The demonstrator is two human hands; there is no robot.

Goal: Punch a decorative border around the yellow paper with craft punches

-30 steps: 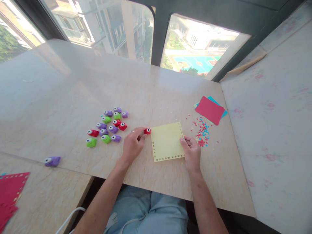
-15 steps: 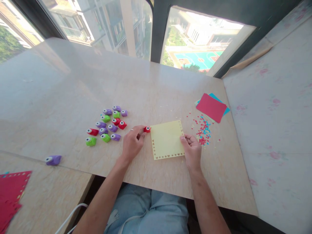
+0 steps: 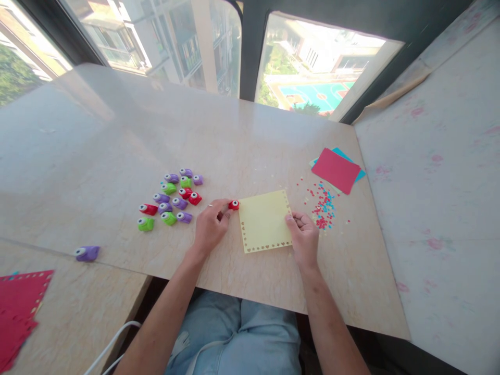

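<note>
A small red paper punch (image 3: 234, 204) is pinched in the fingers of my left hand (image 3: 211, 225), at the upper left corner of a pale yellow sheet of paper (image 3: 263, 219). Whether the punch's slot is around the paper edge, I cannot tell. My right hand (image 3: 305, 237) grips the sheet's right edge between thumb and fingers. Small punched shapes, hearts among them, run along the bottom edge and parts of the left and right edges. The sheet's middle is plain.
Several purple, green and red punches (image 3: 165, 207) stand left of my hands, with one purple punch (image 3: 87, 253) farther off. Red and blue cards (image 3: 336, 171) lie at the right behind scattered paper bits (image 3: 325, 207). Red punched sheets (image 3: 23, 294) are at the lower left. A window and wall border the table.
The whole view has shifted slightly. Both hands keep their hold on the punch and the yellow sheet, with hardly any movement against the table.
</note>
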